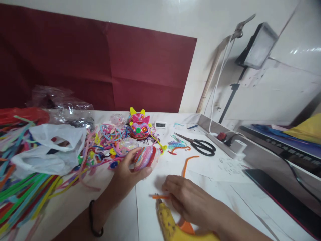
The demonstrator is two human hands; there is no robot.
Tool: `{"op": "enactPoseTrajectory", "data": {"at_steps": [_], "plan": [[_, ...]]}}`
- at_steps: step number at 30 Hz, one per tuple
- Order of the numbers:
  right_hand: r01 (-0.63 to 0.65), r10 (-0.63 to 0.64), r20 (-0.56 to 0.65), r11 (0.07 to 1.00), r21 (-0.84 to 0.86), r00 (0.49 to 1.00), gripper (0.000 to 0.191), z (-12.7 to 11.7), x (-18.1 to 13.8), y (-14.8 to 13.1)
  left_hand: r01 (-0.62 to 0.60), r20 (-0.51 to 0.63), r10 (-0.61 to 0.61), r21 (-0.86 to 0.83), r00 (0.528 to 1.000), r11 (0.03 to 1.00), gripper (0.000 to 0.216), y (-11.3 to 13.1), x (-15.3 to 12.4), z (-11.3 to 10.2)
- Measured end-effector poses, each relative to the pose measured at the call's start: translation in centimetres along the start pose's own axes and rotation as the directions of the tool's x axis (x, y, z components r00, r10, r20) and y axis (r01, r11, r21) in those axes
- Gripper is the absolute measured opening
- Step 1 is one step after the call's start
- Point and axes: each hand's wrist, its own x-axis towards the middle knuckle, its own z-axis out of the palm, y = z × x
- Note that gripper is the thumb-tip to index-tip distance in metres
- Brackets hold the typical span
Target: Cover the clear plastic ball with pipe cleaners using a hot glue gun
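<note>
My left hand (131,170) is closed round a ball wound with pink, red and blue fuzzy pipe cleaners (145,158), raised above the white table. In my right hand (185,194) the fingers are pinched on a short orange pipe cleaner (160,197), whose free end points left, by the nozzle of a yellow glue gun (167,219). The gun's orange trigger lies under my right wrist, and its handle is partly hidden. A bent orange pipe cleaner (186,165) rests just beyond my right hand.
Black-handled scissors (200,145) lie behind my right hand. Decorated animal-face figures (140,129) stand beyond my left hand, near a small digital display (160,125). Pipe cleaners (27,194) and a white plastic bag (57,144) crowd the left. At right are a power strip (225,147) and a black slab (278,197).
</note>
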Motion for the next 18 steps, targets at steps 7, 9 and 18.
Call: {"op": "enactPoseTrajectory", "data": {"at_steps": [7, 9, 18], "plan": [[0.029, -0.030, -0.007, 0.991, -0.128, 1.000, 0.016, 1.1, 0.7, 1.0, 0.037, 0.031, -0.037, 0.023, 0.999, 0.999, 0.072, 0.0, 0.1, -0.2], [0.001, -0.005, -0.073, 0.998, -0.061, 0.997, 0.016, 1.0, 0.6, 1.2, 0.025, 0.028, -0.026, 0.033, 0.999, 0.999, 0.070, 0.1, 0.1, -0.1], [0.030, 0.107, -0.446, 0.957, 0.290, 0.889, 0.012, -1.3, -0.4, 0.3, 0.036, 0.035, -0.038, 0.078, 0.999, 0.996, 0.064, 0.3, -0.3, 0.3]]}}
